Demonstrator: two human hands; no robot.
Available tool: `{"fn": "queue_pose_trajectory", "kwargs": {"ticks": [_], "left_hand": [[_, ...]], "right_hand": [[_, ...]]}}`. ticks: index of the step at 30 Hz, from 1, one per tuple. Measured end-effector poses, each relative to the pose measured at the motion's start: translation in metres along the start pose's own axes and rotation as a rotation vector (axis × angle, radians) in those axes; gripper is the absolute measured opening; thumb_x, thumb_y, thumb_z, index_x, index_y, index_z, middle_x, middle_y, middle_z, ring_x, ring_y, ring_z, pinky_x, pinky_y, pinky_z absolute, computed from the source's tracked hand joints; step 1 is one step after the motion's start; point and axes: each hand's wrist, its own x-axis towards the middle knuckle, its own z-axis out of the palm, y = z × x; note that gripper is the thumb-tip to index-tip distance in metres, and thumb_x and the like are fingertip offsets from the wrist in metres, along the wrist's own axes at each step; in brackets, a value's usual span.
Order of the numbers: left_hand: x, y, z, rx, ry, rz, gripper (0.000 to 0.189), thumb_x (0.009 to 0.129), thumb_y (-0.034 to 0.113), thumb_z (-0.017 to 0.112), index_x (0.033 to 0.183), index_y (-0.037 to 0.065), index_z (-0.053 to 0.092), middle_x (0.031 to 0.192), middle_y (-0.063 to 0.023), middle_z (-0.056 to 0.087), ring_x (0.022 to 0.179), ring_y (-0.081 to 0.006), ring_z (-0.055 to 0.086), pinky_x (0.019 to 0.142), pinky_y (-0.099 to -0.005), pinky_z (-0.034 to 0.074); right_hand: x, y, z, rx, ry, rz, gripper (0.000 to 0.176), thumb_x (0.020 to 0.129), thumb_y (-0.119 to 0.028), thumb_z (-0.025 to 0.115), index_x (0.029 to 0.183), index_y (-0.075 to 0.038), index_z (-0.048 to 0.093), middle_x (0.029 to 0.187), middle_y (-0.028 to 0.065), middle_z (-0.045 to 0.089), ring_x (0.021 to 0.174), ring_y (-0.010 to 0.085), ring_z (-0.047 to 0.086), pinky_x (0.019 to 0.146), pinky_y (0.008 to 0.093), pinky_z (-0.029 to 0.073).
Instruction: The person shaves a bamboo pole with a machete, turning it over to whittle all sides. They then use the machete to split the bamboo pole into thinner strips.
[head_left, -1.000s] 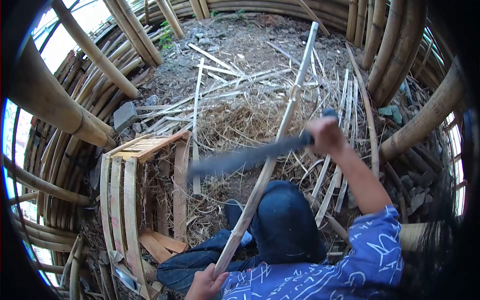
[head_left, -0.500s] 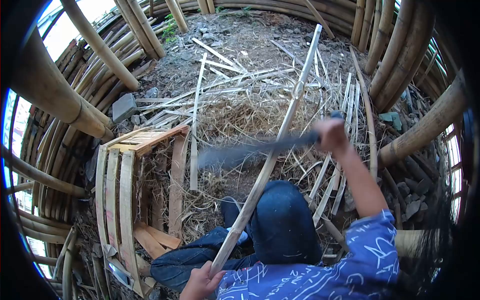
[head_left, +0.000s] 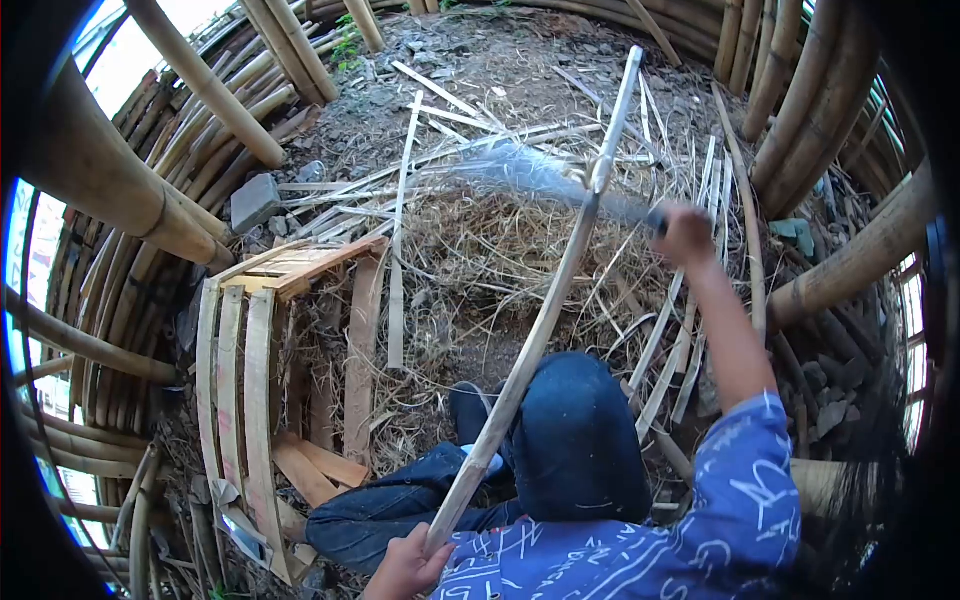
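Note:
A long split bamboo strip (head_left: 545, 315) runs from my lap up and away over the littered ground. My left hand (head_left: 405, 568) grips its near end at the bottom of the view. My right hand (head_left: 685, 230) is stretched out and holds the handle of a long machete (head_left: 545, 180). Its blurred blade lies across the strip near a node high up. My knee in dark jeans (head_left: 575, 440) sits under the strip.
A small frame of bamboo slats (head_left: 255, 350) stands at my left. Loose strips and dry shavings (head_left: 480, 240) cover the dirt ahead. Thick bamboo poles (head_left: 110, 190) ring the area on both sides. A grey stone (head_left: 255, 200) lies at the left.
My right hand has swung the machete from low across the strip's middle up and forward to the node near its far end. My left hand stays on the strip.

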Motion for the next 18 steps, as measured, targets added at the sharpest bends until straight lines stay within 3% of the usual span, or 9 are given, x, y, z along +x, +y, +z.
{"fn": "queue_pose_trajectory", "kwargs": {"ticks": [2, 4, 5, 6, 10, 13, 15, 17, 18], "left_hand": [[-0.008, -0.01, 0.003, 0.012, 0.045, 0.035, 0.031, 0.086, 0.018, 0.065, 0.107, 0.0, 0.051, 0.078, -0.0316, 0.058, 0.081, -0.0518, 0.057, 0.062, -0.051, 0.044], [-0.003, -0.05, 0.018, -0.466, 0.181, -0.068, 0.032, 0.086, 0.017, 0.065, 0.109, 0.0, 0.051, 0.081, -0.0319, 0.058, 0.084, -0.0512, 0.057, 0.064, -0.0515, 0.044], [0.004, -0.013, 0.003, 0.099, 0.089, 0.041, 0.034, 0.084, 0.016, 0.065, 0.111, 0.0, 0.051, 0.082, -0.0312, 0.058, 0.084, -0.0505, 0.057, 0.065, -0.0518, 0.044], [0.007, -0.01, -0.002, 0.105, 0.075, 0.047, 0.034, 0.084, 0.016, 0.065, 0.111, 0.0, 0.051, 0.082, -0.0312, 0.058, 0.084, -0.0505, 0.057, 0.065, -0.0518, 0.044], [0.01, 0.007, 0.0, 0.018, 0.024, 0.017, 0.032, 0.084, 0.016, 0.064, 0.11, 0.001, 0.052, 0.082, -0.0301, 0.059, 0.082, -0.0502, 0.057, 0.064, -0.0504, 0.045], [-0.004, 0.01, -0.007, 0.042, 0.003, -0.043, 0.026, 0.085, 0.016, 0.064, 0.104, 0.002, 0.052, 0.082, -0.0304, 0.059, 0.082, -0.0499, 0.058, 0.063, -0.0501, 0.045], [-0.026, -0.009, -0.003, -0.04, 0.074, -0.051, 0.023, 0.086, 0.017, 0.064, 0.099, 0.003, 0.051, 0.079, -0.0297, 0.059, 0.08, -0.049, 0.058, 0.062, -0.0507, 0.044], [-0.025, -0.002, -0.013, -0.042, 0.034, -0.112, 0.023, 0.086, 0.017, 0.064, 0.099, 0.003, 0.051, 0.078, -0.0294, 0.059, 0.08, -0.0489, 0.059, 0.062, -0.0512, 0.044], [-0.02, 0.0, -0.015, -0.04, -0.007, -0.159, 0.023, 0.086, 0.017, 0.065, 0.099, 0.004, 0.05, 0.077, -0.029, 0.059, 0.08, -0.0487, 0.059, 0.062, -0.0517, 0.044]], "right_hand": [[0.021, 0.015, -0.001, -0.103, 0.035, 0.148, 0.005, 0.077, -0.014, 0.063, 0.075, -0.009, 0.063, 0.069, 0.012, 0.066, 0.069, 0.0328, 0.068, 0.067, 0.0457, 0.054], [0.022, -0.004, -0.011, -0.089, 0.015, 0.078, 0.009, 0.076, -0.014, 0.065, 0.08, -0.007, 0.062, 0.069, 0.0146, 0.066, 0.068, 0.0333, 0.068, 0.065, 0.0445, 0.054], [0.018, -0.016, -0.019, -0.012, -0.02, 0.057, 0.009, 0.074, -0.013, 0.067, 0.079, -0.007, 0.061, 0.068, 0.0146, 0.066, 0.067, 0.0316, 0.068, 0.064, 0.0435, 0.054], [0.009, -0.024, -0.023, 0.056, -0.066, 0.046, 0.009, 0.072, -0.011, 0.068, 0.077, -0.007, 0.061, 0.068, 0.0147, 0.066, 0.065, 0.0299, 0.068, 0.063, 0.0425, 0.054], [-0.017, -0.065, -0.043, 0.072, 0.155, -0.535, 0.012, 0.063, -0.003, 0.067, 0.066, -0.011, 0.057, 0.06, 0.0066, 0.062, 0.054, 0.021, 0.064, 0.055, 0.0337, 0.053], [0.002, -0.021, -0.012, -0.01, 0.093, -0.427, 0.01, 0.07, -0.006, 0.069, 0.069, -0.013, 0.062, 0.062, 0.0033, 0.064, 0.052, 0.0154, 0.061, 0.054, 0.0313, 0.052], [0.032, 0.015, -0.017, -0.021, -0.105, 0.22, 0.006, 0.08, -0.007, 0.063, 0.077, -0.011, 0.066, 0.069, 0.0072, 0.067, 0.061, 0.0179, 0.066, 0.06, 0.034, 0.055], [0.042, 0.034, -0.016, -0.158, -0.031, 0.222, 0.007, 0.076, -0.012, 0.063, 0.083, -0.01, 0.065, 0.08, 0.0134, 0.069, 0.075, 0.0305, 0.069, 0.068, 0.0425, 0.055], [0.044, 0.038, -0.016, -0.19, -0.017, 0.179, 0.012, 0.074, -0.013, 0.064, 0.085, -0.011, 0.065, 0.082, 0.0133, 0.069, 0.078, 0.0315, 0.069, 0.07, 0.0438, 0.055]]}}
